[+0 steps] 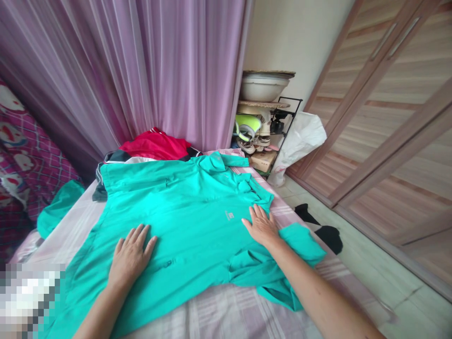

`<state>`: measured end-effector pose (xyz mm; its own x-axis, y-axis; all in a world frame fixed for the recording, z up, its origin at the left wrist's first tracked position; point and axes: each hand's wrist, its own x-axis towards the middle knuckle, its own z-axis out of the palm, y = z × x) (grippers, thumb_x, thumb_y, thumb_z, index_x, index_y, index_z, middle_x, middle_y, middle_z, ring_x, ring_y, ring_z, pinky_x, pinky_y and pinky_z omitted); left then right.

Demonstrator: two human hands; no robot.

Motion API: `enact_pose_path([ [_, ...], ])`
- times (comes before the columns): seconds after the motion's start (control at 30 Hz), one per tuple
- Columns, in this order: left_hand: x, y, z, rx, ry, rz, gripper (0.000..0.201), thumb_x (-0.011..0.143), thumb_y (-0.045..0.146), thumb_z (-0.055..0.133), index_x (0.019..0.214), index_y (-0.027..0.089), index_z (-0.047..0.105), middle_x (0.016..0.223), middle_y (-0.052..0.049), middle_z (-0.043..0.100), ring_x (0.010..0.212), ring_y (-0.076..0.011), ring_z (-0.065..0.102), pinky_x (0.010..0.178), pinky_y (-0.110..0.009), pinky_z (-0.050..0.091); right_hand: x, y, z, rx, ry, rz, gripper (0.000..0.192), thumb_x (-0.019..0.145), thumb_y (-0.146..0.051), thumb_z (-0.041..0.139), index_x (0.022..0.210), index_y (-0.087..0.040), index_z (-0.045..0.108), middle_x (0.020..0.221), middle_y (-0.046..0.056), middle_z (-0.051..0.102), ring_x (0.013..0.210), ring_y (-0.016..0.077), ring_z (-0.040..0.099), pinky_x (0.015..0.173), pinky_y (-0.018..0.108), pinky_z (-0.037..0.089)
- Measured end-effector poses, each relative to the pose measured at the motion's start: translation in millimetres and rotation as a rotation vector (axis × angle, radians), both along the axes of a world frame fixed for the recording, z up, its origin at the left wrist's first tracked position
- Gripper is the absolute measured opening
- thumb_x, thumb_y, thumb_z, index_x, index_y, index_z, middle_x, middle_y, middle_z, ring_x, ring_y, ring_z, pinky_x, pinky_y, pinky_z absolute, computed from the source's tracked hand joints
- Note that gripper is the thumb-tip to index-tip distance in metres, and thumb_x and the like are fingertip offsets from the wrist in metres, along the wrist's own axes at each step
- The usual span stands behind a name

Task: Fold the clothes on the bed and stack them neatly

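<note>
The bed edge (pixel 247 306) nearest the camera was left open; a clothes pile (pixel 151 147) blocked the far side.

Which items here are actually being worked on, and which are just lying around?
Being handled:
- teal shirt, spread flat on the bed
- left hand, flat on the shirt
- right hand, flat on the shirt near its small logo

Lying about:
- red garment behind the shirt
- dark garment on the floor
- shoe rack with a basin on top
- white bag
</note>
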<state>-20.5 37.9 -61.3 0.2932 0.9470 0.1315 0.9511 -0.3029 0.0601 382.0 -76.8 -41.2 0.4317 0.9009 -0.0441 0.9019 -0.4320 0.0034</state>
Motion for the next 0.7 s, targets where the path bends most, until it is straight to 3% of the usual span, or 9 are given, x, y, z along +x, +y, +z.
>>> enact_pose_path([
  [0.1,1,0,-0.1,0.011,-0.013,-0.005,0.061,0.092,0.046,0.038,0.145,0.019,0.046,0.153,-0.011,0.045,0.144,-0.03,0.036,0.115,-0.052,0.029,10,1,15.4,0.047,0.029,0.014,0.053,0.098,-0.041,0.033,0.14,-0.016,0.054,0.151,0.015,0.045,0.138,0.029,0.042,0.11,0.045,0.035],
  [0.2,2,-1,0.0,0.02,-0.023,-0.007,0.06,0.092,0.046,0.037,0.144,0.02,0.048,0.152,-0.011,0.046,0.143,-0.0301,0.036,0.115,-0.052,0.029,32,4,32.0,0.116,0.063,-0.168,0.048,0.1,-0.031,0.025,0.122,-0.021,0.067,0.131,0.013,0.064,0.116,0.0257,0.061,0.096,0.037,0.046],
  [0.27,2,-1,0.4,0.022,-0.023,-0.001,0.059,0.092,0.047,0.036,0.144,0.021,0.049,0.152,-0.01,0.047,0.143,-0.0297,0.036,0.115,-0.051,0.03,50,6,39.4,0.104,0.073,-0.3,0.044,0.098,-0.034,0.03,0.112,-0.022,0.071,0.12,0.013,0.069,0.109,0.0273,0.065,0.089,0.038,0.048],
  [0.37,4,-2,2.1,0.012,-0.007,0.018,0.06,0.093,0.048,0.035,0.144,0.02,0.048,0.152,-0.01,0.046,0.143,-0.0292,0.036,0.115,-0.049,0.029,68,10,41.6,0.036,0.111,-0.358,0.043,0.094,-0.049,0.041,0.102,-0.023,0.074,0.111,0.013,0.072,0.106,0.0312,0.066,0.084,0.04,0.05],
  [0.5,8,-5,7.1,0.017,0.017,0.022,0.061,0.094,0.048,0.034,0.144,0.017,0.048,0.152,-0.011,0.046,0.142,-0.0299,0.037,0.115,-0.05,0.03,73,17,36.0,-0.02,0.178,-0.401,0.056,0.09,-0.061,0.042,0.112,-0.018,0.071,0.116,0.018,0.07,0.108,0.0343,0.065,0.084,0.043,0.051],
  [0.7,13,-18,18.5,0.166,0.036,-0.029,0.054,0.096,0.042,0.03,0.134,0.017,0.058,0.145,-0.011,0.055,0.132,-0.028,0.05,0.112,-0.045,0.034,78,19,29.8,0.069,0.147,-0.373,0.049,0.093,-0.048,0.043,0.13,-0.019,0.059,0.125,0.018,0.065,0.113,0.0314,0.063,0.089,0.042,0.049],
])
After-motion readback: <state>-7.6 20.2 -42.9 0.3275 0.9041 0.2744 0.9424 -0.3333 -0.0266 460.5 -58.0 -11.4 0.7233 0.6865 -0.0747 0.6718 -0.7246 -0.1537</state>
